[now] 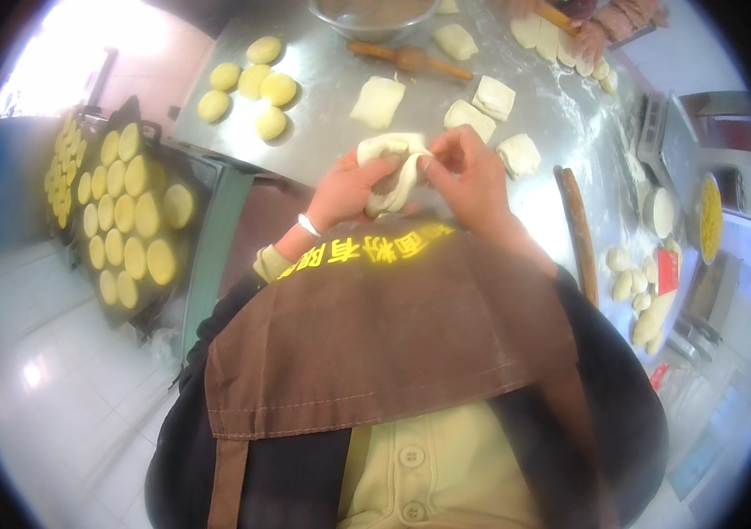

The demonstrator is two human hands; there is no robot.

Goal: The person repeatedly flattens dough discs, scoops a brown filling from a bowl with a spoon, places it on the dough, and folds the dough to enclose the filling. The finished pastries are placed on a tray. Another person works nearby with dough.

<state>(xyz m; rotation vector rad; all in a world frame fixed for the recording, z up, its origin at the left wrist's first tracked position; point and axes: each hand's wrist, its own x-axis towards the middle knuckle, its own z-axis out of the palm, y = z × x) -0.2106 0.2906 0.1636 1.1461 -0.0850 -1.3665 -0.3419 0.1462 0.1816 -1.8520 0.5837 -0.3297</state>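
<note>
Between my two hands, above the table's near edge, is a piece of dough with raised, folded edges around a hollow. My left hand holds its left side, the thumb inside the hollow. The fingertips of my right hand pinch its upper right rim. Just beyond lie folded squares of dough: one on the left, others on the right, one beside my right hand. Round yellowish dough pieces sit at the table's left. What the dough holds inside is not clear.
A wooden rolling pin lies near a metal bowl on the metal table. Another wooden stick is at right, beside small dough lumps. A co-worker's hand rolls at the far right. Left stands a dark tray of dough rounds.
</note>
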